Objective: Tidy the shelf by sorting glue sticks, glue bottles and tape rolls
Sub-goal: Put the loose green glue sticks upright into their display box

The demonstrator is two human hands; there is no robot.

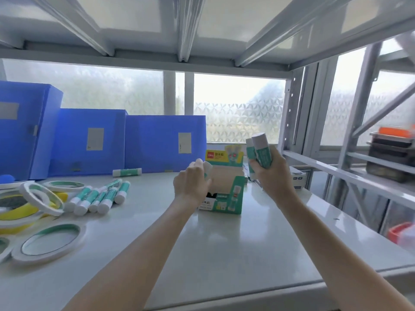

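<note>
An open green-and-white glue stick carton [231,194] stands mid-shelf. My left hand [192,184] is closed on one glue stick [208,168] at the carton's left edge. My right hand [270,169] holds a bunch of green-and-white glue sticks [260,151] upright, just right of the carton. Several glue bottles [101,197] with white caps lie side by side at the left. One glue stick [127,172] lies alone by the blue boxes. Tape rolls [48,242], white and yellow, are piled at the far left.
Three blue file boxes [89,142] line the back left. The white shelf [224,254] has a front edge near me. A small box [297,180] sits right of the carton. Metal uprights and a neighbouring rack with dark trays [390,153] stand to the right.
</note>
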